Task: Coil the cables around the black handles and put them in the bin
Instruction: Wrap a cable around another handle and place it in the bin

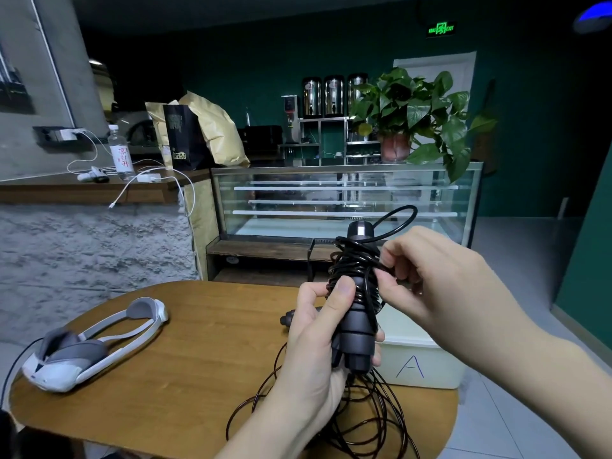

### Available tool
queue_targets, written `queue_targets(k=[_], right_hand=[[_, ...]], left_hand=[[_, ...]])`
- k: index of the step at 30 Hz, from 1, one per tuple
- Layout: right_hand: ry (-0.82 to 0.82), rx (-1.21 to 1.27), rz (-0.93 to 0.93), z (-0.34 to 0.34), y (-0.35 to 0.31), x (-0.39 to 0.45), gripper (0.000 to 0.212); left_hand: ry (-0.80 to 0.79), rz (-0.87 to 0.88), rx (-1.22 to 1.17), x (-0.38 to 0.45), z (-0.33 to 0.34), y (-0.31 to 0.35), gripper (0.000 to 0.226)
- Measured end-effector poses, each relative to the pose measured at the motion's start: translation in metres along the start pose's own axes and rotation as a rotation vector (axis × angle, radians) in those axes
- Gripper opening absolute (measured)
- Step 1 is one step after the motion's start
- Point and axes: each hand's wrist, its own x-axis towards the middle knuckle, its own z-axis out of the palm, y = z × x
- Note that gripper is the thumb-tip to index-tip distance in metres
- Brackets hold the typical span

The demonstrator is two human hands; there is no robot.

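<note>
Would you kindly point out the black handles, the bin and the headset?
black handles (pixel 359 339), head view, lower barrel below the coils.
bin (pixel 427 366), head view, front wall by the letter A.
headset (pixel 63 366), head view, grey front pad.

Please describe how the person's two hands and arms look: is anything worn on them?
Both are bare. The left hand and right hand wear no gloves, and no rings or watch are visible. The forearms show no sleeves as far as the frame reaches. The nails are short and unpainted. No markings are visible.
</note>
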Motion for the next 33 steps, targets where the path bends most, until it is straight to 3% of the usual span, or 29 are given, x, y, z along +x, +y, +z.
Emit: queue_targets(k=[6,10,14,18,25,27,30,33], right_hand=[[-0.173,-0.037,0.015,-0.012,-0.001,0.011,0.012],[-0.194,-0.114,0.005,-0.009,-0.001,0.012,0.015],[-0.237,-0.104,0.025,-0.003,0.004,0.012,0.033],[-0.204,0.065,0.124,0.001,0.003,0.013,0.022],[-0.089,-0.193,0.002,0.011,-0.003,0.006,0.020],[-0.097,-0.106,0.026,0.012,-0.003,0.006,0.025],[-0.136,0.220,0.235,0.008,-0.004,0.007,0.027],[-0.281,0.484,0.425,0.000,0.001,0.013,0.023]], left_hand=[[0.018,-0.040,-0.008,0.000,-0.002,-0.007,0.049],[0.023,-0.052,-0.024,0.001,-0.004,-0.009,0.047],[0.021,-0.037,-0.009,0.004,-0.006,-0.008,0.052],[0.030,-0.046,-0.016,0.005,-0.009,-0.009,0.054],[0.043,-0.053,-0.053,0.006,-0.008,-0.012,0.051],[0.045,-0.056,-0.052,0.006,-0.008,-0.013,0.048],[0.035,-0.063,-0.058,0.005,-0.011,-0.013,0.050],[0.029,-0.065,-0.043,0.005,-0.015,-0.014,0.055]])
